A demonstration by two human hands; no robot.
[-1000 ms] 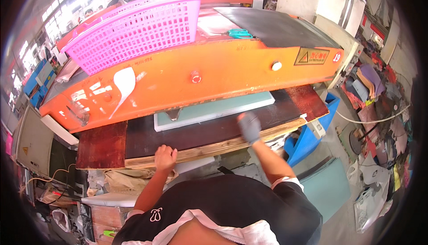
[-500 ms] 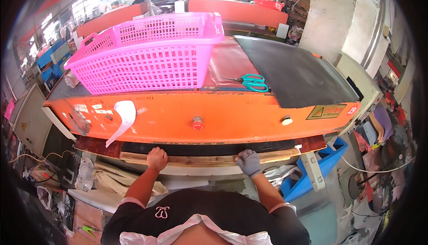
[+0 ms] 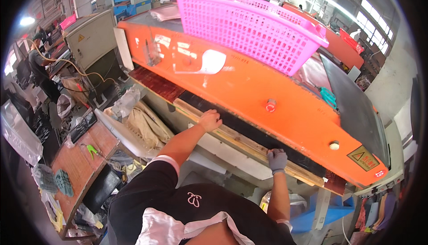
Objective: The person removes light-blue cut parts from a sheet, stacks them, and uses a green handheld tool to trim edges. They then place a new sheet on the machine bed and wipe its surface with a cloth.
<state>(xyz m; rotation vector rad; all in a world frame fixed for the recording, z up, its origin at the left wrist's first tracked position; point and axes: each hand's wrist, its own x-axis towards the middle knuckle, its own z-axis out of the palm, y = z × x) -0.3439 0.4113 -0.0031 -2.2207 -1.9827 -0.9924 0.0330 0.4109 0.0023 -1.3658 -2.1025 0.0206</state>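
Note:
Along the front of the orange machine (image 3: 240, 95) runs a long wooden bar (image 3: 244, 144), with a black surface (image 3: 243, 128) behind it under the machine's front panel. My bare left hand (image 3: 210, 120) rests on the left part of the bar, fingers curled over it. Farther right, my right hand (image 3: 277, 159) in a grey glove is closed over the same bar. The undersides of both grips are hidden. A red push button (image 3: 270, 105) and a whitish one (image 3: 334, 145) sit on the orange panel.
A pink plastic basket (image 3: 249, 26) stands on the machine, with teal-handled scissors (image 3: 328, 97) and a dark sheet (image 3: 356, 106) to its right. A worktable (image 3: 87, 160) with a green-handled tool (image 3: 92, 151) is at left. Another person (image 3: 41, 68) is far left.
The view has swung left and tilted, bringing the worktable and another person into sight. Both my hands stay on the wooden bar.

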